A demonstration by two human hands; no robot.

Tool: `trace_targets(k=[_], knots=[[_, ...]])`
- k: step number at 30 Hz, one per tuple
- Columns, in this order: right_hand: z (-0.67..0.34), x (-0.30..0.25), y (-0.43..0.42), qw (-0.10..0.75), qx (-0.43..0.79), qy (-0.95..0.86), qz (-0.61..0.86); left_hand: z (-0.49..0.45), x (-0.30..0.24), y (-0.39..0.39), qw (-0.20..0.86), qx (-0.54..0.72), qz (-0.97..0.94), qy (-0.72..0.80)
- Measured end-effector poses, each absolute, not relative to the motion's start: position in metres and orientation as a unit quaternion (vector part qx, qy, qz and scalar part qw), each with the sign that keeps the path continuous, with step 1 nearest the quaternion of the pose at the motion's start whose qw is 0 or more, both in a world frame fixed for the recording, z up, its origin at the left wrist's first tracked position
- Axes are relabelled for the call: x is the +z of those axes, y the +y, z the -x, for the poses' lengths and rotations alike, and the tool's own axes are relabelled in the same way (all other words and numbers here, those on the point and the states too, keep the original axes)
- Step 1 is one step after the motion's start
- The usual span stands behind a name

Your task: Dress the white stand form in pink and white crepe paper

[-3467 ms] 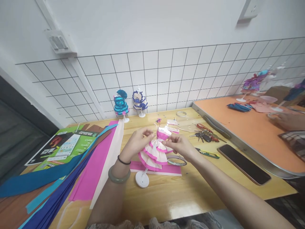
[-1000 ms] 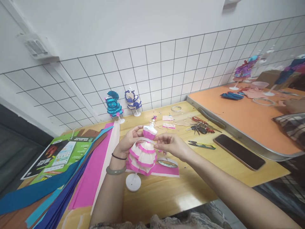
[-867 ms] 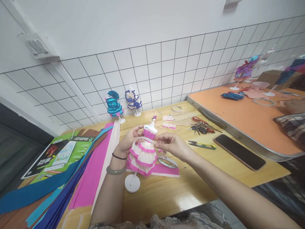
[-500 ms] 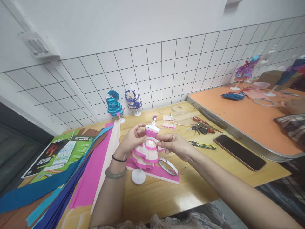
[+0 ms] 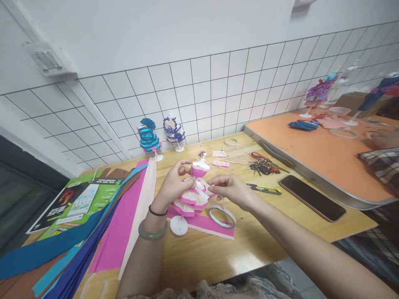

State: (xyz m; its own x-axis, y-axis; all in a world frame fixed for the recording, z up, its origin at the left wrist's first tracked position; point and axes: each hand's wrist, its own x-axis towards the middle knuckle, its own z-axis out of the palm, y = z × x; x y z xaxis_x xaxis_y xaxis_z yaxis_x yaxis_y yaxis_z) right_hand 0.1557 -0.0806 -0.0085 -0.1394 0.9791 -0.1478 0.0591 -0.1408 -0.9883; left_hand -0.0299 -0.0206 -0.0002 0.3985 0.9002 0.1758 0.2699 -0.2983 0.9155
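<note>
A small dress-form stand wears a pink and white layered paper dress [image 5: 190, 202]; its round white base [image 5: 178, 225] is tilted toward me. My left hand [image 5: 176, 182] is closed around the dress at its waist from the left side. On the right, my right hand [image 5: 229, 189] pinches a white strip of tape [image 5: 203, 183] that lies against the waist. The tape runs down from my fingers to its roll [image 5: 222, 217], which rests on a pink and white paper piece [image 5: 199, 226] under the dress.
Long coloured paper strips [image 5: 118, 232] and a green printed sheet [image 5: 93, 195] lie at left. Two dressed stands, one teal [image 5: 149, 137], one blue and white [image 5: 175, 132], stand by the wall. Keys [image 5: 262, 167], a cutter [image 5: 264, 189] and a phone [image 5: 311, 198] lie right. Another person's sleeve [image 5: 378, 172] is beyond.
The dress stand has tilted and turned a little, its base shifting slightly up and left. My right hand has drawn the tape outward, and the roll has turned a little.
</note>
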Motion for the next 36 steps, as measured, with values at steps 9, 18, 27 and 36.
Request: trace_targets(k=[9,18,27,36], knots=[[-0.155,-0.003,-0.082,0.422,0.398,-0.600,0.551,0.034,0.001,-0.019,0.580,0.350,-0.654,0.335],[-0.156,-0.009,-0.080,0.434,0.436,-0.556,0.558,0.034,-0.004,-0.013,0.656,0.331,-0.601,0.313],[-0.160,-0.011,-0.076,0.440,0.396,-0.601,0.537,0.032,-0.008,-0.011,0.701,0.321,-0.573,0.278],[-0.162,-0.018,-0.070,0.451,0.496,-0.565,0.481,0.032,-0.019,-0.008,0.730,0.311,-0.562,0.233]])
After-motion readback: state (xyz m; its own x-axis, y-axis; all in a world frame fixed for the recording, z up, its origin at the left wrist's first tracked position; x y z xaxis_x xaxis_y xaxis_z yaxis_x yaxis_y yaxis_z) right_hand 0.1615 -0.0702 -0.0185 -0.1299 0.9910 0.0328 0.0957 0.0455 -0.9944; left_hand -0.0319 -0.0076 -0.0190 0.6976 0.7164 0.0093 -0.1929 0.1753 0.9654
